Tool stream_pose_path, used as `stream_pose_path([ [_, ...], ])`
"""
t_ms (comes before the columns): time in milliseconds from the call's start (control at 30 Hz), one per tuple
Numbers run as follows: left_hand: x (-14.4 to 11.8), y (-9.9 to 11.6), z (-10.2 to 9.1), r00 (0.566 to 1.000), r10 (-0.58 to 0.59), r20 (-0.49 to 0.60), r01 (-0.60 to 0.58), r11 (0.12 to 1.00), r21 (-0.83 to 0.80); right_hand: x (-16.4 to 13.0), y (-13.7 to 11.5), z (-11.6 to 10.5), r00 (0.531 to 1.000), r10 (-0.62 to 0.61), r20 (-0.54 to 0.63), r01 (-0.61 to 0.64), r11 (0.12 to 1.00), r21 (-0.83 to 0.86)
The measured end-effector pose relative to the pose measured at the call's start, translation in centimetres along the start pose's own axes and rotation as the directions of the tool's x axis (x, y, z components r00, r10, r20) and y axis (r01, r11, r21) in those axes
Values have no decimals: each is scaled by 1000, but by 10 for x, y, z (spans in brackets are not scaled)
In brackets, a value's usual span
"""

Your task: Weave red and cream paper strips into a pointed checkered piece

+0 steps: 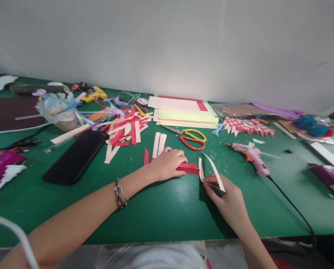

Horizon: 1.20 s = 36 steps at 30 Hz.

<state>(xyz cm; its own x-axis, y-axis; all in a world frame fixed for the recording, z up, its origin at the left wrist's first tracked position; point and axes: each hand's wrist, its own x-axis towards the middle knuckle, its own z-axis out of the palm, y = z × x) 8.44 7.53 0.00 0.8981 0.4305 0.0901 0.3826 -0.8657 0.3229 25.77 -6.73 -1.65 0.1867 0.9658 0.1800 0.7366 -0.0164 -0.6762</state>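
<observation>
My left hand (171, 163) rests on the table with its fingers curled over red paper strips (188, 168). Pale pink strips (159, 143) stick out beyond its knuckles, and a short red strip (146, 157) lies beside them. To the right, my right hand (227, 196) pinches a pale pink paper strip (215, 170) between thumb and fingers. That strip is bent, with its two ends standing apart and pointing away from me. Scissors (191, 139) with one yellow and one red handle lie just beyond both hands.
Left are a pile of red and pink strips (127, 129) and a black phone (76, 158). Paper sheets (180, 112) lie at the back. On the right are a woven red-and-white paper piece (247, 126) and a pink glue gun (252, 155) with its cord trailing.
</observation>
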Motion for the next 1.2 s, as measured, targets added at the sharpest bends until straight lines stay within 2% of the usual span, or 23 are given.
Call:
stream_pose_path([
  [100, 2, 2, 2, 999, 41, 21, -43, 992, 118, 1, 0, 0, 1000, -7, 0, 7, 1000, 6],
  [200, 4, 3, 5, 998, 69, -2, -67, 982, 179, 1, -2, 0, 1000, -10, 9, 10, 1000, 2],
  [333, 4, 2, 7, 994, 105, -35, -94, 971, 221, 2, -3, -1, 1000, -10, 16, 10, 1000, 10],
  [500, -3, 6, 2, 992, 124, 2, -121, 966, 227, 3, 0, -2, 999, -6, 33, 4, 999, 50],
  [733, -39, 26, -2, 995, 71, 64, -79, 989, 128, 4, 1, -2, 999, -17, 52, 14, 998, 56],
  [867, -61, 43, 7, 995, 89, 38, -91, 994, 56, 6, -1, -2, 998, -27, 50, 24, 999, 49],
  [1000, -67, 51, 10, 994, 107, 17, -107, 994, -32, 7, -1, -2, 998, -27, 61, 24, 999, 45],
  [1067, -66, 45, 3, 997, 68, -43, -70, 996, -52, 7, -2, -2, 997, -32, 70, 29, 999, 44],
  [1133, -64, 32, -8, 993, -56, -104, 49, 997, -61, 6, -3, -2, 996, -37, 75, 34, 998, 44],
  [1200, -66, 14, -20, 985, -137, -101, 130, 989, -69, 5, -4, -1, 996, -56, 76, 53, 998, 47],
])
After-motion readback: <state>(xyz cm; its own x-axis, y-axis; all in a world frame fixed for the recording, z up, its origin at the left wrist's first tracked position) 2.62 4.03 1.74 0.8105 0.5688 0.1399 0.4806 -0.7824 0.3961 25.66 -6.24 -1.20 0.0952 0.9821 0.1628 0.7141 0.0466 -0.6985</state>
